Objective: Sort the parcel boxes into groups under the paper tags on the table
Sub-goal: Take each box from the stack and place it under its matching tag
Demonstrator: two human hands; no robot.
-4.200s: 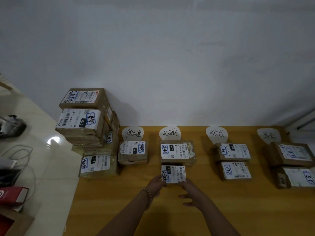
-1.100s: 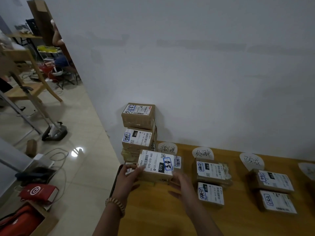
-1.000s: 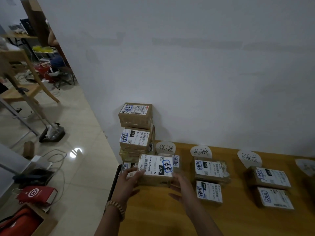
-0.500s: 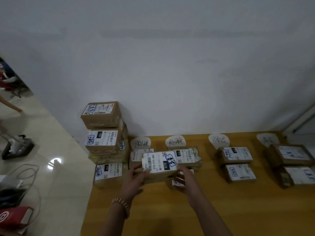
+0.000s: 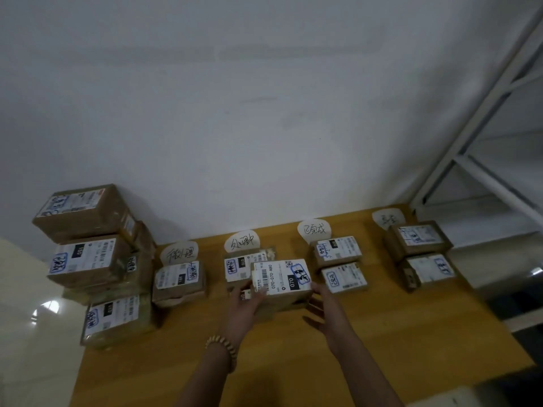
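A brown parcel box with a white "070" label (image 5: 281, 279) is held above the wooden table (image 5: 411, 333), in front of the second paper tag (image 5: 242, 241). My left hand (image 5: 245, 304) grips its left side and my right hand (image 5: 324, 306) its right side. It hides most of the small box behind it. Paper tags stand along the wall: first (image 5: 178, 252), third (image 5: 313, 229), fourth (image 5: 388, 218). One box (image 5: 179, 282) lies under the first tag, another (image 5: 239, 264) under the second, two under the third (image 5: 338, 250), two under the fourth (image 5: 417, 238).
A stack of unsorted boxes (image 5: 88, 248) stands at the table's left end, with one lower box (image 5: 113, 318) in front. A white metal shelf frame (image 5: 482, 160) rises at the right. The floor (image 5: 26, 333) drops off left of the table.
Both hands lifted the "070" box off the left stack and carried it right, from before the first tag to before the second and third. My view swung right.
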